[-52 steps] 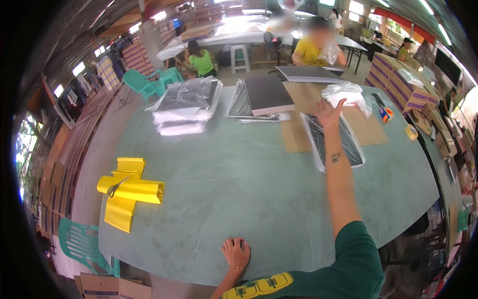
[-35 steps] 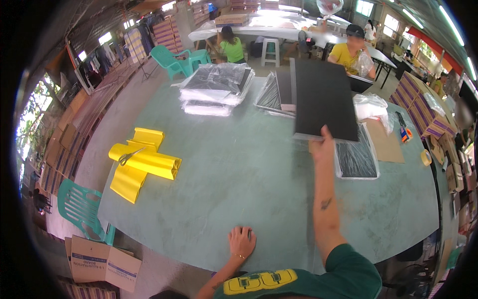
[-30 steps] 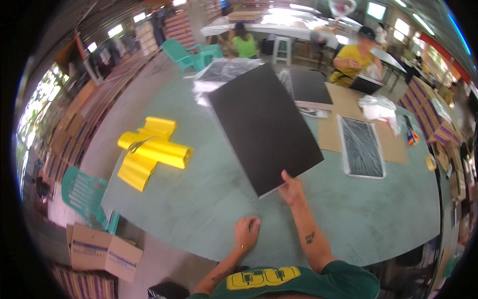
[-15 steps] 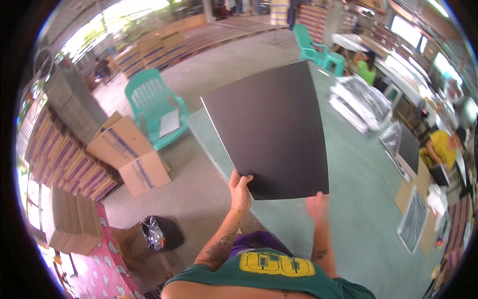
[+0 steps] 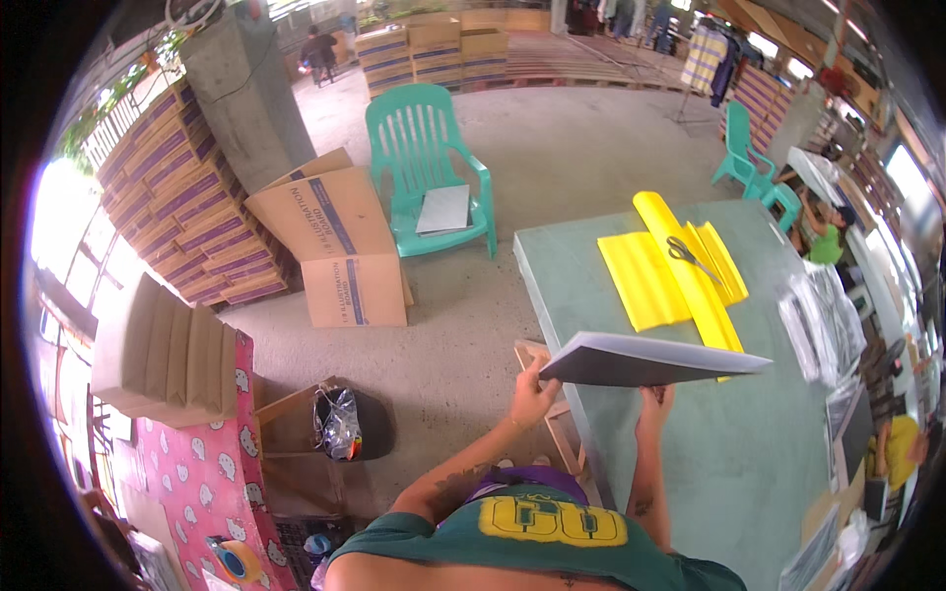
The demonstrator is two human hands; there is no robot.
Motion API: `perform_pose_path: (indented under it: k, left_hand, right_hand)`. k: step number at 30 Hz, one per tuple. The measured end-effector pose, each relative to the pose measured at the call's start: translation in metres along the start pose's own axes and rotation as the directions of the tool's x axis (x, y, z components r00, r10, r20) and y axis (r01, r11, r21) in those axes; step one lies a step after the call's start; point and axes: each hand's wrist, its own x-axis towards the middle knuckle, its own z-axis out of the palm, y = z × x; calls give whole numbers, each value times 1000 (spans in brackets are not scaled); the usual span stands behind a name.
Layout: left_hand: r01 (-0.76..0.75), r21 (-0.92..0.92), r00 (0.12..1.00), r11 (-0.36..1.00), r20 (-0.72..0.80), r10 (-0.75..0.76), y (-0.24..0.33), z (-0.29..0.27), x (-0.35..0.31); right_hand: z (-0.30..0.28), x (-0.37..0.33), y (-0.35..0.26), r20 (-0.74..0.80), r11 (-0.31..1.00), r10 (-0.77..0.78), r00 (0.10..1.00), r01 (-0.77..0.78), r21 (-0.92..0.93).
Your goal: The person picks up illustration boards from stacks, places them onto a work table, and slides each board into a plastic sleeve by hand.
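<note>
A thin stack of boards or sheets [image 5: 650,366], black on the face toward me and white along the top, is tilted almost flat in front of me. My left hand [image 5: 535,392] grips its left corner, thumb and fingers closed on it. Under the near edge, my right hand [image 5: 655,404] is closed on the stack too, its fingertips partly hidden. Beyond it, yellow sheeting [image 5: 641,281] lies folded and rolled on the green table [image 5: 690,473], with dark-handled scissors [image 5: 690,254] on top.
Left of the table stand a green plastic chair [image 5: 424,148] holding a flat grey board, an opened carton [image 5: 335,227], stacked cartons [image 5: 187,207] and a black bin [image 5: 360,424]. Plastic-wrapped packs [image 5: 823,320] lie along the table's right. Two people [image 5: 902,448] sit further right.
The stack has tipped from upright-facing to almost flat and moved right. Yellow sheeting and scissors now show beyond it. My view has turned left.
</note>
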Motion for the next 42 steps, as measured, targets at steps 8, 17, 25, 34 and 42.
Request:
perform_pose_path:
  k: [8, 17, 25, 34, 42]
  left_hand:
    - [95, 23, 994, 995, -65, -94, -22, -56, 57]
    - [8, -129, 963, 992, -265, -42, -72, -218, 101]
    - [-46, 62, 625, 997, -776, 77, -91, -336, 123]
    - [433, -172, 96, 885, -967, -235, -161, -438, 126]
    - [414, 35, 84, 910, -996, 0, -82, -638, 199]
  right_hand:
    - [89, 42, 43, 69, 982, 77, 995, -64, -177]
    - [283, 92, 99, 731, 995, -79, 677, 93, 22]
    - [501, 80, 94, 965, 970, -31, 259, 239, -34]
    - [699, 17, 167, 992, 973, -81, 96, 222, 58]
    - [892, -53, 204, 999, 979, 51, -17, 200, -46]
